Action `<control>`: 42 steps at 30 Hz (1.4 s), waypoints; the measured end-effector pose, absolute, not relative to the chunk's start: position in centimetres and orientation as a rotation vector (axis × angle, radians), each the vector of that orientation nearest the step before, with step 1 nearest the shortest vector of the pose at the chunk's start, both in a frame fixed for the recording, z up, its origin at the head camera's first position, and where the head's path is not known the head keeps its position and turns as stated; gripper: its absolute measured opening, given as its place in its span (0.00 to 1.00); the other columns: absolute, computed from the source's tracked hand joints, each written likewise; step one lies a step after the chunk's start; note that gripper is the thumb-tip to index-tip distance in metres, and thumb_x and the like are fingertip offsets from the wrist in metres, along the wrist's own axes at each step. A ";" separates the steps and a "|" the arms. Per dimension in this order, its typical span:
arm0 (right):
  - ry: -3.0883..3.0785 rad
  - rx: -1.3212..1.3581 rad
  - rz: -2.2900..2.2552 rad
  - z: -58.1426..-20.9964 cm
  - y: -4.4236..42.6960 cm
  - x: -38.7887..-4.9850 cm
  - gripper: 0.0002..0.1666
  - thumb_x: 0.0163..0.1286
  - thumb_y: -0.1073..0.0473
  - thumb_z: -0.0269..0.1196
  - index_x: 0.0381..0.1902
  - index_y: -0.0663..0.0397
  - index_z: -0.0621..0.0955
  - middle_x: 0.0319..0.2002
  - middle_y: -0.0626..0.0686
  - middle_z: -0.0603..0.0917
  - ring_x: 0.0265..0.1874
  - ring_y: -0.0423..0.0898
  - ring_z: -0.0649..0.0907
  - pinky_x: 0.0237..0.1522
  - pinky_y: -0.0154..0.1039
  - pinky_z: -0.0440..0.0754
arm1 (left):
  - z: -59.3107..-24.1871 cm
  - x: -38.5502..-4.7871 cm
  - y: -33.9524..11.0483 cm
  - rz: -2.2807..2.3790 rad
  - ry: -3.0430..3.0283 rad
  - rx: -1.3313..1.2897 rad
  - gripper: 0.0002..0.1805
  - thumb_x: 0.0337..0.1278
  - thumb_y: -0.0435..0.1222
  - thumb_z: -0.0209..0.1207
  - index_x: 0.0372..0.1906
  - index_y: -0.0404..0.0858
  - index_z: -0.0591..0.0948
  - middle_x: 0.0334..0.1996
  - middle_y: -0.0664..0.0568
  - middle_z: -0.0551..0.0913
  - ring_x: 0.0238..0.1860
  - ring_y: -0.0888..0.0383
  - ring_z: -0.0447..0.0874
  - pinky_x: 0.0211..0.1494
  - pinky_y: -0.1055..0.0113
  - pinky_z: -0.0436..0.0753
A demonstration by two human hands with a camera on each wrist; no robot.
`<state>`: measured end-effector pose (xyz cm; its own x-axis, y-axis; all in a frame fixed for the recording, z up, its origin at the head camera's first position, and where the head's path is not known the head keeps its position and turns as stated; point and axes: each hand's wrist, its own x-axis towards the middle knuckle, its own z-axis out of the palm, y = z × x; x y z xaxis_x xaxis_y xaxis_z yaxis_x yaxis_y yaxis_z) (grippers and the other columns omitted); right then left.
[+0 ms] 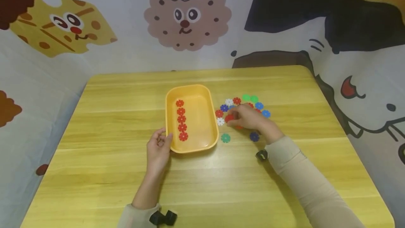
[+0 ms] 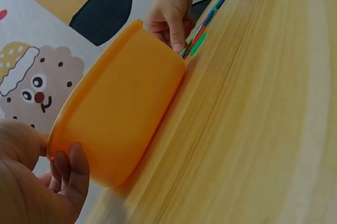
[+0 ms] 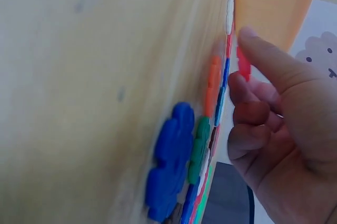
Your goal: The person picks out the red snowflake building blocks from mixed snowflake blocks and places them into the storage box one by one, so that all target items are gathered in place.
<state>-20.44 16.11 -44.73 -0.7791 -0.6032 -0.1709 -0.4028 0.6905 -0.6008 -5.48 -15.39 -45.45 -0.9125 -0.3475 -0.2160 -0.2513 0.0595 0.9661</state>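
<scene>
My left hand point(image 1: 159, 153) grips the near left rim of a yellow-orange plastic tray point(image 1: 201, 122). A column of several red snowflake discs point(image 1: 181, 119) lies on the left side of the tray floor. To the right of the tray, my right hand point(image 1: 248, 117) pinches one red snowflake disc point(image 3: 243, 65) between thumb and fingers, just above the loose pieces. Around and under that hand lie flat discs, among them a white disc point(image 1: 220, 121), a dark blue disc point(image 1: 224, 108) and a light green disc point(image 1: 254, 99). Some pieces are hidden beneath the hand.
A teal-green disc point(image 1: 225, 138) and a dark blue disc point(image 1: 254, 136) lie apart, nearer the front. Everything rests on a wooden table point(image 1: 120, 115). A cloth with cartoon prints point(image 1: 126, 41) hangs behind the table.
</scene>
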 end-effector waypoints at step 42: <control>2.786 -1.066 -1.092 -41.9 4.9 -22.2 0.22 0.68 0.52 0.70 0.51 0.64 0.83 0.32 0.52 0.83 0.21 0.41 0.74 0.25 0.34 0.76 | -45.6 -4.5 -15.3 -2.027 -2.203 0.569 0.17 0.70 0.30 0.59 0.60 0.31 0.77 0.33 0.45 0.78 0.24 0.58 0.79 0.24 0.68 0.85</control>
